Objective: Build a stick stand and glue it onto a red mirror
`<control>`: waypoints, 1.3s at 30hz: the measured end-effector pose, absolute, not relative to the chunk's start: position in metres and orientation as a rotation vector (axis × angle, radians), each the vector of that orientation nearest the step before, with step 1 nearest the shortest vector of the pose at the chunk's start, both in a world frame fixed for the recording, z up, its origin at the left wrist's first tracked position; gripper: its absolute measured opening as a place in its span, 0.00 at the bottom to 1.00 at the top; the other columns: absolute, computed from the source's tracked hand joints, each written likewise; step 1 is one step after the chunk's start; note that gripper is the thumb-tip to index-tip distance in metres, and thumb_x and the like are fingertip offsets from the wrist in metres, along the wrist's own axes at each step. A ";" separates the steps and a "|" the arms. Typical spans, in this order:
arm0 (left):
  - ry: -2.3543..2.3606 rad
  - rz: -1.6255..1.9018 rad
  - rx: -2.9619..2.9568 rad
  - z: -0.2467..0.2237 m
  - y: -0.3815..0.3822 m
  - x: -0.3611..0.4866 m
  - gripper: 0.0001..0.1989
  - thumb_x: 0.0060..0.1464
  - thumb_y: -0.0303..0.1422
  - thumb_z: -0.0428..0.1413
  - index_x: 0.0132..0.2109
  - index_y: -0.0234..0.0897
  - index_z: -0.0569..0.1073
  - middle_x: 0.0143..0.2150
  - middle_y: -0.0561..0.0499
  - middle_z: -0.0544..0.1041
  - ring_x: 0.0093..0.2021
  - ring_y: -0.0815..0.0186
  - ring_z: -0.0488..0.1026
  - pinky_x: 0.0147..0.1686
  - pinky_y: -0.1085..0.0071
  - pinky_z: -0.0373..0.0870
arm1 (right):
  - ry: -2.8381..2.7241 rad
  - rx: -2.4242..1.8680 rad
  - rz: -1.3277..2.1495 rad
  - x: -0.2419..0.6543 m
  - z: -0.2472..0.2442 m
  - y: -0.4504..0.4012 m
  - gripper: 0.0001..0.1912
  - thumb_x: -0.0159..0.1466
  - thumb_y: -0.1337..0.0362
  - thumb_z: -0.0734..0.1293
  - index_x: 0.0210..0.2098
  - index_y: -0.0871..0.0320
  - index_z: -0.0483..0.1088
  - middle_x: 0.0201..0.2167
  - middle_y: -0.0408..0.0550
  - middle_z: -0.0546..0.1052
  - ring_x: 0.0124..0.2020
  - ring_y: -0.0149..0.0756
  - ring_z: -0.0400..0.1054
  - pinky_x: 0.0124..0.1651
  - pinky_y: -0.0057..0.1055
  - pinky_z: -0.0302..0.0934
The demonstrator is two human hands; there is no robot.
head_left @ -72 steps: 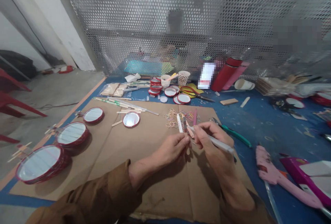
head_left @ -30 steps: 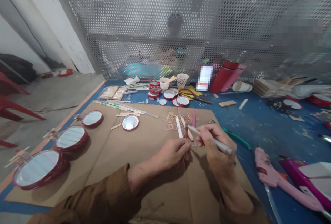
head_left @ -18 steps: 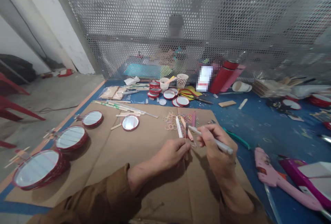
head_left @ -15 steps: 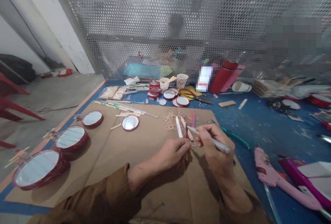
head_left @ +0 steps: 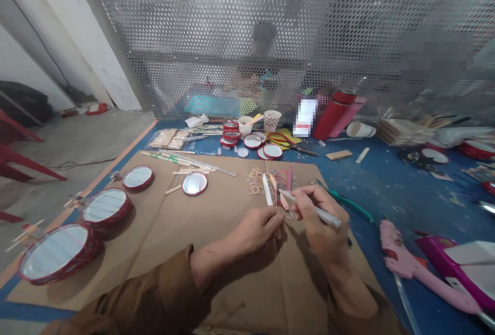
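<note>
My left hand [head_left: 258,229] is closed around a short narrow piece [head_left: 278,196], apparently a small stick, held upright with its darker upper end showing; the rest is hidden by my fingers. Pinched in my right hand [head_left: 323,216] is a white marker-like pen [head_left: 327,216], its tip touching or very near the stick's upper end. Just beyond my hands, a white pen [head_left: 267,189] and a pink pen [head_left: 289,178] lie among loose rubber bands [head_left: 255,183]. A round red-rimmed lid-like piece [head_left: 194,183] rests on the cardboard [head_left: 166,242] to the left.
Along the left edge stand several red-rimmed round drum-like pieces [head_left: 106,206] with sticks attached. To the right lie teal-handled pliers [head_left: 353,206] and a pink glue gun [head_left: 402,255]. Scissors [head_left: 278,140], paper cups [head_left: 273,120] and a red bottle [head_left: 334,113] are at the back, before a perforated metal screen [head_left: 193,31].
Both hands stay almost in place. My right hand and the pen have shifted very slightly left, and the stick sits a little lower.
</note>
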State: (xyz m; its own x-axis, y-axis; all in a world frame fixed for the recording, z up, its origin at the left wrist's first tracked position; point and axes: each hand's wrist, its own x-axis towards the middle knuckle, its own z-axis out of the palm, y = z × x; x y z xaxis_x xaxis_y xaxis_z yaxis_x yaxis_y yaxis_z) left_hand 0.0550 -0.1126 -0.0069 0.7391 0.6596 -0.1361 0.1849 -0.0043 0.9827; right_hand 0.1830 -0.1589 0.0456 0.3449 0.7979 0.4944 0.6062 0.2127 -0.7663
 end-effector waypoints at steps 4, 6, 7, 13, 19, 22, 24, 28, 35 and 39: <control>0.721 0.409 1.525 -0.009 -0.113 0.055 0.18 0.63 0.42 0.43 0.30 0.36 0.64 0.19 0.57 0.63 0.19 0.74 0.61 0.23 0.77 0.58 | -1.336 -1.484 0.211 0.182 0.046 -0.159 0.14 0.66 0.58 0.61 0.26 0.57 0.67 0.19 0.39 0.68 0.20 0.28 0.62 0.25 0.26 0.56; 0.720 0.403 1.510 -0.011 -0.113 0.056 0.18 0.63 0.43 0.43 0.30 0.36 0.63 0.19 0.58 0.62 0.17 0.75 0.59 0.20 0.77 0.55 | -1.332 -1.476 0.217 0.182 0.046 -0.159 0.14 0.66 0.58 0.62 0.26 0.57 0.67 0.18 0.39 0.68 0.20 0.28 0.62 0.25 0.26 0.56; 0.722 0.405 1.504 -0.011 -0.113 0.056 0.18 0.63 0.44 0.42 0.30 0.36 0.63 0.19 0.58 0.62 0.16 0.76 0.58 0.19 0.77 0.54 | -1.338 -1.476 0.223 0.182 0.046 -0.159 0.14 0.66 0.58 0.61 0.26 0.57 0.67 0.18 0.39 0.68 0.20 0.28 0.62 0.25 0.26 0.56; 0.741 0.409 1.525 -0.010 -0.113 0.057 0.19 0.62 0.45 0.43 0.30 0.36 0.64 0.20 0.57 0.64 0.19 0.76 0.59 0.21 0.78 0.55 | -1.340 -1.473 0.207 0.182 0.045 -0.159 0.14 0.66 0.58 0.62 0.27 0.57 0.68 0.18 0.39 0.68 0.20 0.28 0.62 0.25 0.26 0.56; 0.748 0.406 1.525 -0.007 -0.113 0.056 0.18 0.62 0.43 0.43 0.30 0.36 0.64 0.19 0.57 0.63 0.18 0.74 0.59 0.21 0.77 0.55 | -1.348 -1.464 0.218 0.183 0.044 -0.159 0.13 0.66 0.58 0.62 0.27 0.57 0.67 0.18 0.38 0.68 0.20 0.28 0.62 0.24 0.25 0.55; 0.745 0.397 1.517 -0.006 -0.114 0.056 0.18 0.62 0.43 0.42 0.30 0.36 0.63 0.20 0.57 0.63 0.17 0.75 0.58 0.19 0.77 0.54 | -1.322 -1.469 0.208 0.183 0.044 -0.159 0.13 0.66 0.58 0.62 0.27 0.57 0.68 0.19 0.39 0.69 0.20 0.29 0.62 0.25 0.26 0.56; 0.742 0.398 1.519 -0.006 -0.114 0.056 0.18 0.62 0.43 0.42 0.30 0.36 0.63 0.20 0.57 0.63 0.18 0.75 0.58 0.20 0.77 0.55 | -1.318 -1.483 0.203 0.183 0.044 -0.159 0.13 0.65 0.57 0.62 0.27 0.57 0.68 0.19 0.39 0.69 0.20 0.29 0.62 0.26 0.26 0.56; 0.747 0.406 1.564 -0.007 -0.113 0.055 0.17 0.62 0.42 0.42 0.30 0.36 0.63 0.21 0.56 0.64 0.22 0.74 0.61 0.25 0.77 0.58 | -1.315 -1.475 0.207 0.183 0.044 -0.159 0.14 0.66 0.57 0.62 0.27 0.57 0.68 0.19 0.39 0.68 0.20 0.29 0.62 0.26 0.26 0.56; 0.748 0.422 1.567 -0.008 -0.113 0.056 0.18 0.62 0.42 0.43 0.29 0.36 0.64 0.21 0.55 0.65 0.23 0.73 0.63 0.26 0.77 0.59 | -1.320 -1.478 0.215 0.183 0.043 -0.159 0.14 0.66 0.57 0.62 0.27 0.57 0.68 0.19 0.39 0.69 0.21 0.29 0.62 0.26 0.26 0.57; 0.729 0.425 1.529 -0.010 -0.114 0.056 0.18 0.62 0.41 0.42 0.30 0.36 0.64 0.21 0.56 0.64 0.20 0.74 0.60 0.23 0.77 0.56 | -1.346 -1.479 0.223 0.182 0.045 -0.159 0.14 0.66 0.57 0.62 0.27 0.57 0.67 0.18 0.39 0.68 0.20 0.29 0.62 0.25 0.26 0.56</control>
State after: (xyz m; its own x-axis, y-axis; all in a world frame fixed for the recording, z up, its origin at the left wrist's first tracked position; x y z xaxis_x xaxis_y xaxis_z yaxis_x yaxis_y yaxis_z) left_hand 0.0565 -0.1139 -0.0102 0.7255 0.6691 -0.1609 0.1899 0.0301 0.9813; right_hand 0.1822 -0.1587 0.0447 0.3438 0.8019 0.4886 0.6014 0.2116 -0.7704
